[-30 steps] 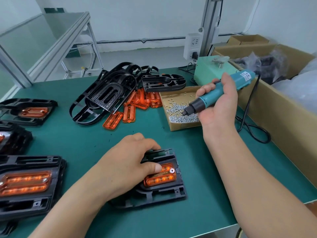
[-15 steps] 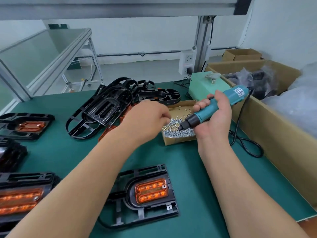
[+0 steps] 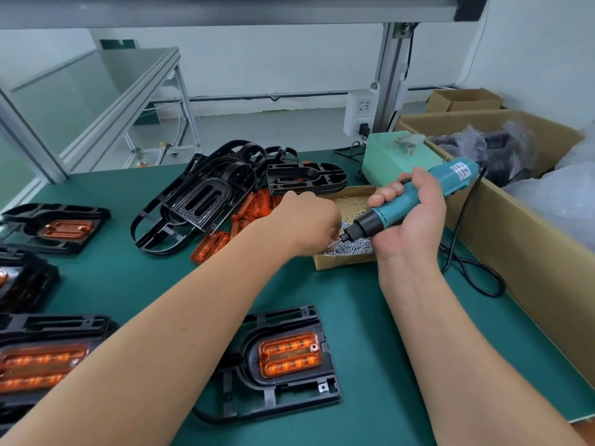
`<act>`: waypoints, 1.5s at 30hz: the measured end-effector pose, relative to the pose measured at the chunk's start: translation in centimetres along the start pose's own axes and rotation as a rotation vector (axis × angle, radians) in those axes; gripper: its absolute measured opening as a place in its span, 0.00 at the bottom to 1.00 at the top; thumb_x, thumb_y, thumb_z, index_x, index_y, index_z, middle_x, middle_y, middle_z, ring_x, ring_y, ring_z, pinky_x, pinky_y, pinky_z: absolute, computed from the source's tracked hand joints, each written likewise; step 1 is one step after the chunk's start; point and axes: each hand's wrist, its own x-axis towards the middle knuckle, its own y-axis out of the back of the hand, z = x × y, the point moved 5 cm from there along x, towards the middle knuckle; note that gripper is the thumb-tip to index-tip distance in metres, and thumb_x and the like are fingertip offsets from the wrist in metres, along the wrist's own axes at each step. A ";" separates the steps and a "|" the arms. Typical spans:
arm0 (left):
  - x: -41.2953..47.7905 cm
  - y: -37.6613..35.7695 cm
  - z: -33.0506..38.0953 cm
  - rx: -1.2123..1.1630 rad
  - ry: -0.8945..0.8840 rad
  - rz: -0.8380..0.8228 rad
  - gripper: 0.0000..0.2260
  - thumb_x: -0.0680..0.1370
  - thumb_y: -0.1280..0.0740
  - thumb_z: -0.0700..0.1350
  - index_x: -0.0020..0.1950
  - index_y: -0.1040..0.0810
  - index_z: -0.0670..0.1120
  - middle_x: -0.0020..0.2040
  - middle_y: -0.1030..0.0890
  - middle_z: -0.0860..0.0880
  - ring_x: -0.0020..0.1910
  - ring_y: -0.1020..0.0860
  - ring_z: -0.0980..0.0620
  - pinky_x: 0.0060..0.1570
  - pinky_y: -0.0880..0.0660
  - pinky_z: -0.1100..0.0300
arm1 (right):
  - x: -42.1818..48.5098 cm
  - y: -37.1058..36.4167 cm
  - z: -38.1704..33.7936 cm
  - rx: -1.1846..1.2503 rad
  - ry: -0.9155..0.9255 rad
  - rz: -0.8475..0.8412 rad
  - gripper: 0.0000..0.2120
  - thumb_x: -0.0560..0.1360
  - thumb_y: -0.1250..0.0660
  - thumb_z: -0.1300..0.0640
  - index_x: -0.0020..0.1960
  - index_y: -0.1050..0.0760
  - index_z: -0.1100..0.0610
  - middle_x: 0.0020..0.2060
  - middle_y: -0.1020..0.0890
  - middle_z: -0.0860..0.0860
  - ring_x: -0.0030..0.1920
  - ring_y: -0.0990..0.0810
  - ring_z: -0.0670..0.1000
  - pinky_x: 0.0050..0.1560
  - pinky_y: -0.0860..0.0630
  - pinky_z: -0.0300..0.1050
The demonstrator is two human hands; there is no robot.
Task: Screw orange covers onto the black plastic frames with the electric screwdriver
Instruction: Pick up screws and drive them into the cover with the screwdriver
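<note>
The orange cover [image 3: 289, 355] is seated in the black frame [image 3: 283, 401] at the near edge, unheld, so it could be knocked askew. The left hand [image 3: 309, 222] is curled over the screw box [image 3: 344, 264]; a screw could be fumbled, and its fingertips are hidden, so any hold cannot be told. The screwdriver [image 3: 455, 175] is wrapped fully by the right hand [image 3: 415, 230].

Orange cover [image 3: 289, 354] seated in black frame [image 3: 273, 397], lying flat — teal screwdriver [image 3: 415, 201] tilted, bit down-left.

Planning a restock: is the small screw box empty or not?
Not empty: a heap of silver screws lies in the small cardboard box, under the electric screwdriver tip.
</note>
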 end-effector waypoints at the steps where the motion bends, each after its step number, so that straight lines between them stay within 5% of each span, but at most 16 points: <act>1: 0.0 0.1 0.0 -0.013 0.004 -0.016 0.19 0.80 0.27 0.53 0.33 0.33 0.57 0.36 0.31 0.57 0.48 0.29 0.46 0.47 0.39 0.51 | 0.0 0.0 0.0 0.001 0.001 -0.002 0.07 0.82 0.33 0.57 0.49 0.29 0.58 0.33 0.28 0.51 0.30 0.28 0.48 0.32 0.26 0.43; 6: 0.2 -0.1 0.4 0.003 -0.020 -0.043 0.18 0.81 0.30 0.50 0.35 0.34 0.54 0.36 0.30 0.56 0.46 0.29 0.44 0.47 0.40 0.51 | -0.1 -0.2 -0.1 0.009 0.004 -0.005 0.07 0.81 0.33 0.58 0.48 0.29 0.58 0.33 0.28 0.50 0.30 0.28 0.48 0.32 0.26 0.42; 10: -0.1 -0.7 0.5 0.046 -0.068 -0.064 0.07 0.84 0.36 0.51 0.48 0.26 0.52 0.38 0.32 0.53 0.46 0.33 0.45 0.49 0.41 0.50 | -0.1 -0.2 -0.2 0.025 0.000 -0.004 0.06 0.81 0.32 0.58 0.49 0.28 0.58 0.33 0.28 0.50 0.30 0.28 0.48 0.33 0.26 0.42; 15: -0.4 -0.7 -0.1 -0.114 -0.067 0.087 0.06 0.85 0.39 0.44 0.49 0.29 0.52 0.37 0.32 0.57 0.37 0.39 0.58 0.47 0.42 0.51 | -0.3 -0.4 -0.2 0.043 -0.011 -0.010 0.06 0.81 0.32 0.58 0.48 0.28 0.58 0.33 0.28 0.50 0.30 0.28 0.48 0.33 0.26 0.43; 21: -1.5 -0.7 -0.9 -0.303 0.010 0.192 0.05 0.85 0.36 0.47 0.50 0.27 0.54 0.37 0.28 0.57 0.44 0.30 0.49 0.48 0.37 0.52 | -0.5 -0.5 -0.2 0.034 -0.012 -0.025 0.06 0.81 0.33 0.58 0.47 0.28 0.58 0.33 0.28 0.50 0.31 0.28 0.48 0.33 0.27 0.42; 26: -3.2 -0.2 -1.7 -0.695 0.090 0.202 0.05 0.86 0.37 0.45 0.53 0.23 0.53 0.48 0.20 0.52 0.44 0.21 0.54 0.43 0.25 0.55 | -0.7 -0.7 -0.2 0.021 -0.010 -0.041 0.06 0.82 0.34 0.58 0.47 0.28 0.57 0.33 0.29 0.49 0.30 0.29 0.48 0.33 0.27 0.42; 30: -5.9 0.9 -3.7 -1.200 0.175 0.161 0.05 0.85 0.34 0.43 0.52 0.19 0.48 0.46 0.17 0.53 0.44 0.21 0.56 0.52 0.17 0.54 | -0.9 -0.9 -0.2 0.004 0.002 -0.059 0.06 0.81 0.34 0.59 0.47 0.28 0.58 0.33 0.28 0.50 0.31 0.29 0.48 0.33 0.27 0.42; 33: -9.0 0.7 -4.7 -1.697 0.205 0.055 0.05 0.85 0.33 0.43 0.51 0.19 0.45 0.44 0.19 0.50 0.42 0.22 0.54 0.45 0.17 0.56 | -1.3 -1.2 0.1 -0.002 -0.005 -0.089 0.05 0.81 0.34 0.59 0.48 0.28 0.58 0.33 0.28 0.50 0.31 0.29 0.48 0.34 0.26 0.42; 37: -12.4 -0.9 -5.3 -2.027 0.254 0.015 0.04 0.85 0.36 0.42 0.53 0.23 0.43 0.46 0.19 0.47 0.41 0.23 0.54 0.36 0.22 0.64 | -2.2 -1.9 1.1 -0.020 -0.025 -0.149 0.06 0.82 0.34 0.58 0.48 0.28 0.59 0.34 0.28 0.50 0.32 0.29 0.48 0.35 0.26 0.42; 41: -13.9 -2.7 -5.0 -2.171 0.286 0.004 0.04 0.85 0.38 0.39 0.51 0.26 0.43 0.47 0.18 0.46 0.40 0.24 0.54 0.31 0.28 0.67 | -3.3 -2.7 2.7 -0.095 -0.055 -0.215 0.06 0.83 0.36 0.58 0.48 0.28 0.58 0.33 0.28 0.50 0.31 0.28 0.47 0.34 0.26 0.41; 45: -14.4 -3.4 -5.3 -2.007 0.307 0.076 0.04 0.83 0.36 0.35 0.51 0.24 0.41 0.46 0.17 0.43 0.35 0.28 0.55 0.28 0.32 0.67 | -4.3 -3.1 3.6 -0.147 -0.075 -0.283 0.06 0.84 0.36 0.57 0.50 0.28 0.58 0.34 0.29 0.50 0.32 0.29 0.47 0.34 0.26 0.42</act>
